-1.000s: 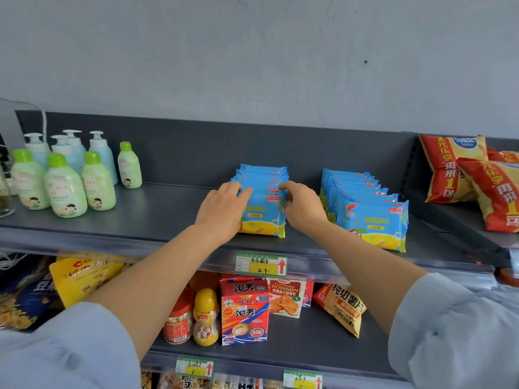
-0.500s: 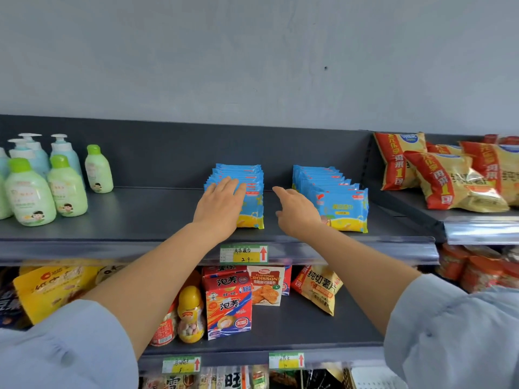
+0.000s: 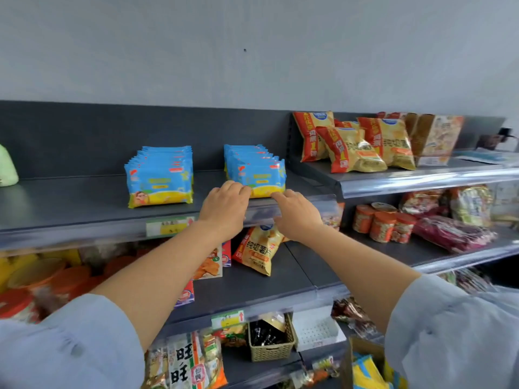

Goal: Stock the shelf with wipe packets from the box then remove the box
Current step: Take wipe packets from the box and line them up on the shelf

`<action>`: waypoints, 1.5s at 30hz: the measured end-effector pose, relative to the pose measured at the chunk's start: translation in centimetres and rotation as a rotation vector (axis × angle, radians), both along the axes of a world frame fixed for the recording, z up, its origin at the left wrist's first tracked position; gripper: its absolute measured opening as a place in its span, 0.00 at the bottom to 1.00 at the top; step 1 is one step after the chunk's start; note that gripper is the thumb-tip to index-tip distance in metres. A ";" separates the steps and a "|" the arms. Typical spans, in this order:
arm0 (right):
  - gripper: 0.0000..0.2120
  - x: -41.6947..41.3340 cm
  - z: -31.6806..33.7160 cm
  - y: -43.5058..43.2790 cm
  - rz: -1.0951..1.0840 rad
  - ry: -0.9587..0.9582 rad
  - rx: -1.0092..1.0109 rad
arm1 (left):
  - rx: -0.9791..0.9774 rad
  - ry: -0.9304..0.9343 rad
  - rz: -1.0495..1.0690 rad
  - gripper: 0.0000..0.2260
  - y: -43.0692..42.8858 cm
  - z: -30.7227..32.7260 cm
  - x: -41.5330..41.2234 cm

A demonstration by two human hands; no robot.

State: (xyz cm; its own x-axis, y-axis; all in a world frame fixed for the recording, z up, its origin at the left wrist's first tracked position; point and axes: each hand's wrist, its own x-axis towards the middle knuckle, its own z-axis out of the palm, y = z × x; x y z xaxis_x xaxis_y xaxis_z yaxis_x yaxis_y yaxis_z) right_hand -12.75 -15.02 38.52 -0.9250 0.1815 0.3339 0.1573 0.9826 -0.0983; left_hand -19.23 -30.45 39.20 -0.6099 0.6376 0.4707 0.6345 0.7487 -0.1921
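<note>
Dark shelf [image 3: 84, 203], two wipe packet rows [image 3: 160, 175]

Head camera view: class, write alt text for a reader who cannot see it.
Both hands, left hand and right hand, reach the right row of wipe packets on the top shelf; another row stands further left.

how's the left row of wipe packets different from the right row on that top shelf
The left row stands alone, with no hand near it; the right row has both the left hand and the right hand at its front packet. The left row sits set back from the shelf edge; the right row sits near it. Both rows hold upright blue-and-yellow packets facing forward.
</note>
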 end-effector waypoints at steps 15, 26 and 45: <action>0.23 16.4 -10.0 16.5 -0.118 -0.292 -0.021 | -0.068 -0.278 -0.063 0.21 15.7 -12.0 13.9; 0.19 20.7 -18.9 23.3 -0.206 -0.475 -0.137 | -0.195 -0.454 -0.120 0.19 24.2 -21.4 17.4; 0.24 17.5 -37.5 32.3 -0.154 -0.812 -0.295 | -0.344 -0.846 -0.073 0.17 33.4 -39.8 16.7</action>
State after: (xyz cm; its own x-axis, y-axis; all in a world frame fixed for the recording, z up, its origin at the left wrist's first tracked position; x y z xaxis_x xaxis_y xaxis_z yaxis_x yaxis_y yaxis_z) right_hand 4.75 17.26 1.03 -0.8146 0.2986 -0.4973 0.4177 0.8968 -0.1456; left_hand -2.54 2.92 -0.56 -0.6177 0.7103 -0.3376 0.7086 0.6889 0.1528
